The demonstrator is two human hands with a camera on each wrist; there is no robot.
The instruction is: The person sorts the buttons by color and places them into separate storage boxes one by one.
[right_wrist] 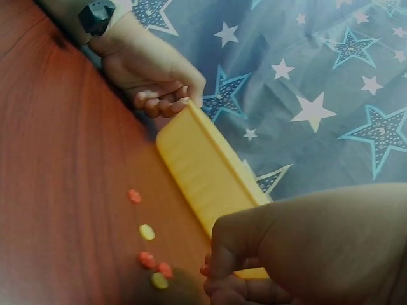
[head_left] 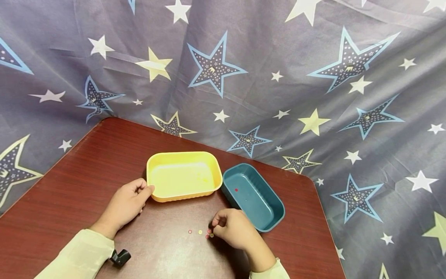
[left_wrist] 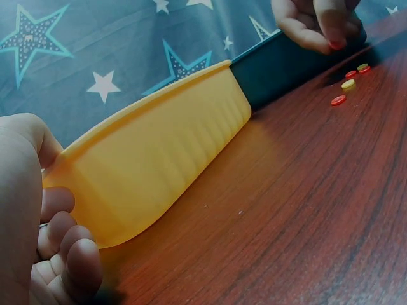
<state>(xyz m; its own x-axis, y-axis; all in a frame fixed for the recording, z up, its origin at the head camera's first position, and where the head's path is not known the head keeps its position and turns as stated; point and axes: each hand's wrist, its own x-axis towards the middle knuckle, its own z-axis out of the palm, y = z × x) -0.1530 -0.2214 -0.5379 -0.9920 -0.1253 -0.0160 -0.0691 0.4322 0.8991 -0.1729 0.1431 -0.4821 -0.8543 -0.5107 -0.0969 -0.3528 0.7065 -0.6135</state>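
My left hand point(head_left: 127, 203) grips the near left corner of a yellow plastic tub point(head_left: 184, 196), thumb at the rim. A few yellow bits point(head_left: 204, 179) lie inside it. Beside it, angled to the right, stands a dark teal tub point(head_left: 259, 199) with a small red button point(head_left: 236, 190) inside. Over the table, in front of the teal tub, my right hand point(head_left: 235, 228) pinches a small red button point(left_wrist: 337, 44), seen at the fingertips in the left wrist view. Under and left of that hand lie several loose red buttons point(right_wrist: 134, 196) and yellow buttons point(right_wrist: 147, 232).
Both tubs stand on a reddish-brown wooden table point(head_left: 104, 155). A star-patterned grey cloth point(head_left: 258, 97) hangs right behind its back and side edges. A black device point(head_left: 120, 257) sits at the left wrist.
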